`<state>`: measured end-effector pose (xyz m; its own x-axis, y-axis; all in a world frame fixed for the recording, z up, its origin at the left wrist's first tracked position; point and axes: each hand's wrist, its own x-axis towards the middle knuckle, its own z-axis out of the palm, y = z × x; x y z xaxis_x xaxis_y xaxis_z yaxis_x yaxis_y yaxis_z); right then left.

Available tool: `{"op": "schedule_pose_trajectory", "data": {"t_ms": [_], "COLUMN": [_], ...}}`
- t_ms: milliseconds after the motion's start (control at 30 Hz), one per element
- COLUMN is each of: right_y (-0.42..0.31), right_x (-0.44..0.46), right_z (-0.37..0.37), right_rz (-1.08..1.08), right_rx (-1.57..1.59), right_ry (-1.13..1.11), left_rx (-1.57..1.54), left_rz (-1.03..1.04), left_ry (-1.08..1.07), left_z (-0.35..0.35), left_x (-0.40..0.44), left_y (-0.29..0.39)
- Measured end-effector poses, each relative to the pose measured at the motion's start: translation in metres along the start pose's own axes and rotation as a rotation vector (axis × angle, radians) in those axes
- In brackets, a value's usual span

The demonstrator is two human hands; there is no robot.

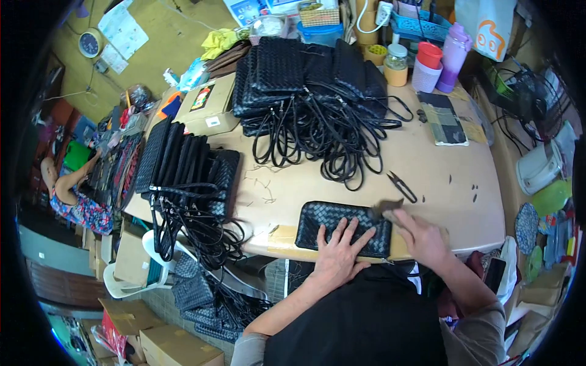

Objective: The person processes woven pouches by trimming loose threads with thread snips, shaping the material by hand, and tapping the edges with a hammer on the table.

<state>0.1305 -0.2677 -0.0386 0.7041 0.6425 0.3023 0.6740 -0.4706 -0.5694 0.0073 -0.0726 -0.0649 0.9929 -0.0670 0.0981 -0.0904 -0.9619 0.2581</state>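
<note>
Left hand is pressing, fingers apart, on the purse at the table's 6 o'clock edge; right hand is clamping a blurred brown thing at its 2 o'clock corner.

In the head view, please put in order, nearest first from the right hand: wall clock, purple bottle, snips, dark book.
1. Snips: on the table, just beyond the right hand.
2. Dark book: farther back, right side.
3. Purple bottle: behind the book.
4. Wall clock: far away, upper left.
</note>
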Motion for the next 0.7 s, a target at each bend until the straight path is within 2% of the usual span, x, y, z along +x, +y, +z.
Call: {"op": "schedule_pose_trajectory", "data": {"t_ms": [67, 133, 200, 267, 333, 400, 467, 500, 533, 567, 633, 700], "right_y": [-0.005, 0.001, 0.018, 0.038, 0.079, 0.09, 0.081, 0.07, 0.052, 0.035, 0.01, -0.006], "right_x": [-0.01, -0.004, 0.011, 0.037, 0.052, 0.059, 0.066, 0.065, 0.06, 0.053, 0.039, 0.031], "right_z": [-0.023, -0.033, -0.033, -0.031, -0.014, -0.009, -0.005, -0.002, 0.003, 0.012, 0.036, 0.054], "right_rz": [-0.039, 0.0, 0.036, 0.117, 0.138, 0.156, -0.092, -0.088, -0.111, -0.132, -0.159, -0.13], "right_rx": [-0.205, -0.18, -0.255, -0.353, -0.413, -0.476, -0.706, -0.708, -0.5, -0.289, -0.011, -0.117], "right_ry": [-0.211, -0.216, 0.023, 0.105, 0.108, 0.114, 0.301, 0.303, 0.276, 0.245, 0.001, -0.064], "left_rx": [-0.043, -0.382, -0.116, -0.159, -0.152, -0.228, -0.238, -0.319, -0.401, -0.474, -0.404, -0.292], "left_rz": [0.079, 0.064, -0.137, -0.275, -0.285, -0.428, -0.432, -0.435, -0.438, -0.467, -0.397, -0.316], "left_ry": [-0.065, 0.006, 0.299, 0.259, 0.292, 0.223, 0.234, 0.202, 0.17, 0.23, 0.247, 0.215], "left_z": [-0.016, -0.021, -0.036, -0.015, -0.011, -0.009, -0.013, -0.015, -0.016, -0.012, -0.011, -0.016], "left_x": [0.002, 0.006, 0.013, 0.013, 0.017, 0.024, 0.024, 0.021, 0.02, 0.019, 0.016, 0.015], "left_y": [-0.013, -0.047, -0.059, -0.09, -0.098, -0.102, -0.099, -0.099, -0.098, -0.096, -0.083, -0.072]}}
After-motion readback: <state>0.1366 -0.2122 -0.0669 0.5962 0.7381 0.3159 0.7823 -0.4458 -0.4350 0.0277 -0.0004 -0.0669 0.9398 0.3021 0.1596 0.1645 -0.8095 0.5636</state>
